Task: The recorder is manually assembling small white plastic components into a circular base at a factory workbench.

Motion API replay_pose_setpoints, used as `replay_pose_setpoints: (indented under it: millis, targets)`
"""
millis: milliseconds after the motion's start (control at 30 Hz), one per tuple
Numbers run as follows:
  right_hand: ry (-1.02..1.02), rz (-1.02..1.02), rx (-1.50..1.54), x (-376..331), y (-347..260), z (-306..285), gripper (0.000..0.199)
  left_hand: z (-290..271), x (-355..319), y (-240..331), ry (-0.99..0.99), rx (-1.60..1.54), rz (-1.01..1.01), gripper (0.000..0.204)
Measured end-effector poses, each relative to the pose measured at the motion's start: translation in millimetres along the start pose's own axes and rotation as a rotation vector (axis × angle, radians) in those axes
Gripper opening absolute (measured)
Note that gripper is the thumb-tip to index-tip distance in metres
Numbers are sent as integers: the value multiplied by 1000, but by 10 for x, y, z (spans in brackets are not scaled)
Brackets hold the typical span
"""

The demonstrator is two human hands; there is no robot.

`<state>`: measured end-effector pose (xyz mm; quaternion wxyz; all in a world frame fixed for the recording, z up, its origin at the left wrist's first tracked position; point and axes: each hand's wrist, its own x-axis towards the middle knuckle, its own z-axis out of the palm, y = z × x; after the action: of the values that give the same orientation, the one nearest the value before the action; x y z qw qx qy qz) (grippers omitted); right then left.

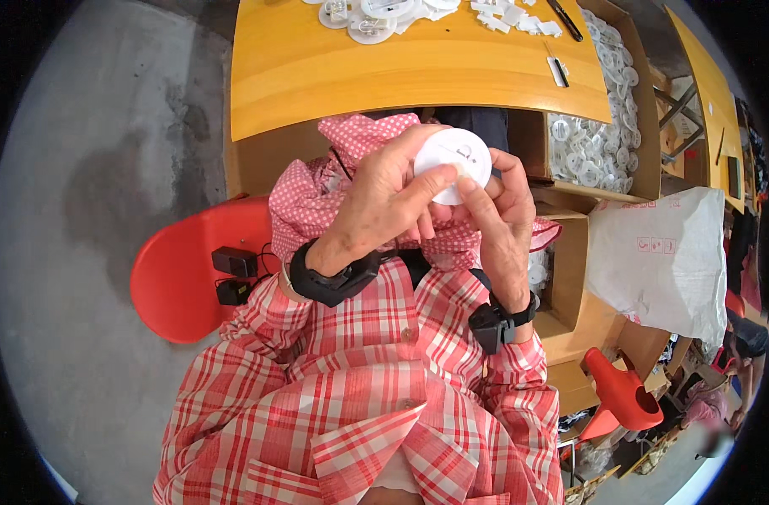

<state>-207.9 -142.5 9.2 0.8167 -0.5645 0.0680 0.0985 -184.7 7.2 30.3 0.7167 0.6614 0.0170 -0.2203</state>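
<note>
Between my two hands is a round white disc (448, 147) with a small dark marking or metal piece on its face, too small to make out. My left hand (383, 189) grips its left side, thumb pressed on the lower face. From the right, my right hand (504, 206) pinches the lower edge, with its thumb close to the left one. The fingers behind the disc are partly hidden. Both hands are above my lap, just short of the yellow table (401, 80).
White discs (372, 27), small white pieces (515, 15), a black pen (564, 18) and a thin tool (558, 71) lie on the table. A carton of white discs (591, 151) stands right. A red chair (178, 269) is left, a white sack (662, 261) right.
</note>
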Motion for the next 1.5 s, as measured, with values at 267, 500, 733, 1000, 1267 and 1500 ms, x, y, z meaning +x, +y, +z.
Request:
replay_pose_setpoints:
  millis: [267, 500, 733, 1000, 1267, 1500]
  targets:
    - [-14, -13, 7, -39, 11, -17, 30, -3, 0, -25, -26, 7, 35, 37]
    - [0, -75, -186, -58, 4, 14, 27, 58, -48, -14, 72, 38, -4, 33]
    - [7, -50, -128, -59, 40, 7, 30, 18, 12, -23, 52, -30, -42, 30]
    - [33, -44, -50, -77, 15, 79, 33, 77, 62, 55, 104, 39, 13, 24]
    - [7, -27, -174, -46, 104, -92, 29, -19, 148, -130, -7, 67, -7, 30]
    - [442, -60, -103, -96, 86, -948, 20, -355, 441, -163, 136, 439, 147, 43]
